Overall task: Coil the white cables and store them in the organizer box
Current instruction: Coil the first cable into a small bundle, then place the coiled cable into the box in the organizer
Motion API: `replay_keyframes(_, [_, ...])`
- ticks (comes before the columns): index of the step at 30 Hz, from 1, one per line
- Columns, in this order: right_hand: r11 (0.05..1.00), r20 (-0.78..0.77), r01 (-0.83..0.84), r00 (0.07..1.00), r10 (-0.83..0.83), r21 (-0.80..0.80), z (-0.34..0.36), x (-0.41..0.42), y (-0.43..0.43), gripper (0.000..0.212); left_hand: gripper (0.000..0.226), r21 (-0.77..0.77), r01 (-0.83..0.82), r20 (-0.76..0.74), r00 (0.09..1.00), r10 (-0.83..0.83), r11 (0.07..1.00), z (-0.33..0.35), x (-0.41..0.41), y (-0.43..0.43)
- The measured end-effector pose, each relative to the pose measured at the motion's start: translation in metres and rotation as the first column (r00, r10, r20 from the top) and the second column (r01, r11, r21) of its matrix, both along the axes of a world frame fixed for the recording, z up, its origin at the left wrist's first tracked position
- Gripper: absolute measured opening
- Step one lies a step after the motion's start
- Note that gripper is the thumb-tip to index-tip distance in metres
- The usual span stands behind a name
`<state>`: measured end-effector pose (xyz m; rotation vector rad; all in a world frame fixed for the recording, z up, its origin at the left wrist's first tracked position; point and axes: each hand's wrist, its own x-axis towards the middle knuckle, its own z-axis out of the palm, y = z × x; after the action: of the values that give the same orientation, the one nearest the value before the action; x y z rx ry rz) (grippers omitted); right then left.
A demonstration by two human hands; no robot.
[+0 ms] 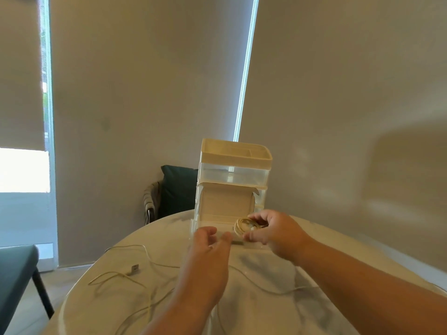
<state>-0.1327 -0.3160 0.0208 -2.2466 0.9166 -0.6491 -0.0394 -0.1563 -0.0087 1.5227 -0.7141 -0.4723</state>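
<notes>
Now: right hand pinches a small coiled white cable between thumb and curled fingers, over the pulled-out clear plastic drawer of the cream stacked organizer box. Left hand is loosely open at the drawer front and grips nothing visible; contact with the drawer cannot be told. Coil judged light and springy, liable to unwind if let go carelessly; hold across the bundled loops, not by a plug. Loose white cables lie uncoiled on the pale marbled round table, one ending in a flat grey plug. Judged limp; start at the plug end.
</notes>
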Motion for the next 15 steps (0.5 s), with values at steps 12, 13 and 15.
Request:
replay_keyframes(12, [0.979,-0.218,0.149,0.96,-0.177,-0.139,-0.007,0.083,-0.088,0.057,0.043,0.106,-0.084,0.278,0.959,0.052,0.991,-0.015,0.021,-0.006])
replay_keyframes(13, [0.979,-0.264,0.144,0.948,-0.179,-0.145,-0.008,0.087,-0.091,0.054,0.043,0.106,-0.087,0.29,0.955,0.053,0.991,-0.015,0.021,-0.006])
replay_keyframes(15, [0.977,-0.378,0.125,0.908,-0.183,-0.174,-0.009,0.092,-0.094,0.043,0.042,0.115,-0.086,0.316,0.948,0.045,0.99,-0.015,0.02,-0.008])
